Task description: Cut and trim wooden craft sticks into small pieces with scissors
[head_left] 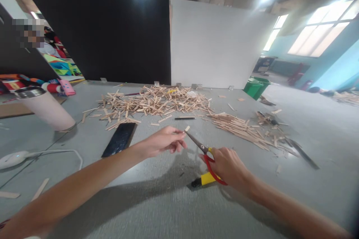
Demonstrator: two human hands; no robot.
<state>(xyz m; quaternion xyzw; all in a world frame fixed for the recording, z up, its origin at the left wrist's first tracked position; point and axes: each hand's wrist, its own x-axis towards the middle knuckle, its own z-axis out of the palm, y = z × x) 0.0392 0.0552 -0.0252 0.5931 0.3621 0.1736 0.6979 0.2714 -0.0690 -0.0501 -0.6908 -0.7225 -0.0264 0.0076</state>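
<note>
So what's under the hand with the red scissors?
Under the right hand, holding the red scissors, a yellow and black tool lies on the grey table. The hand covers its far end, so what it is stays unclear.

A large heap of cut wooden sticks [153, 104] is spread across the grey table [168, 209], with a second, flatter pile [244, 127] to its right. A black phone [119, 139] is laid flat near a pale tumbler [46, 109] and a white corded device [12, 158]. A green bin [255, 87] is seen beyond the table's far edge, beside black [98, 30] and white [218, 44] partition boards.
</note>
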